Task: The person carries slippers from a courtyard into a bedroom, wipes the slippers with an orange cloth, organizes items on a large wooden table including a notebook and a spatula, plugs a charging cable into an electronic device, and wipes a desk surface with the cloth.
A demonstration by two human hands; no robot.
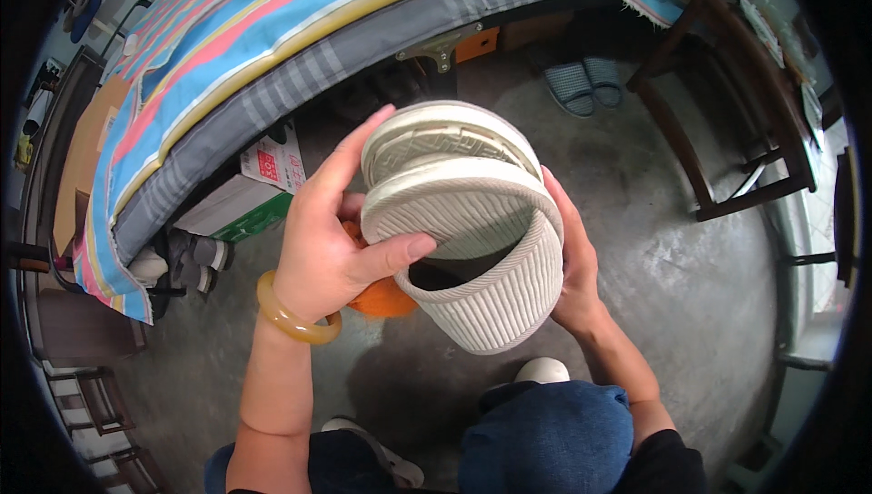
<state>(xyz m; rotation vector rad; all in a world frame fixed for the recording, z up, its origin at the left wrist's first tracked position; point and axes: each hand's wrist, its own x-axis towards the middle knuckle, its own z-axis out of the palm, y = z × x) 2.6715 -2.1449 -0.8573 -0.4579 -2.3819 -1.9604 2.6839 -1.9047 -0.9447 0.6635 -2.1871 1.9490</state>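
Note:
A pair of cream ribbed closed-toe slippers point(487, 313) is held up in front of me, heels away and toes towards me. One lies behind the other, and the rear one shows its patterned rubber sole point(456, 143). My left hand point(327, 235) grips them from the left, its thumb on the front slipper's insole and its fingers along the sides. At the right side, my right hand point(575, 249) clasps them, with most of its fingers hidden. Orange cloth point(385, 300) shows under my left hand; whether that hand holds it, I cannot tell.
Ahead stands a bed with a striped sheet point(266, 31). A white and green carton point(238, 201) and grey shoes point(201, 255) sit beneath its edge. Grey-blue slippers point(582, 85) lie on the concrete floor near a dark wooden chair point(722, 112).

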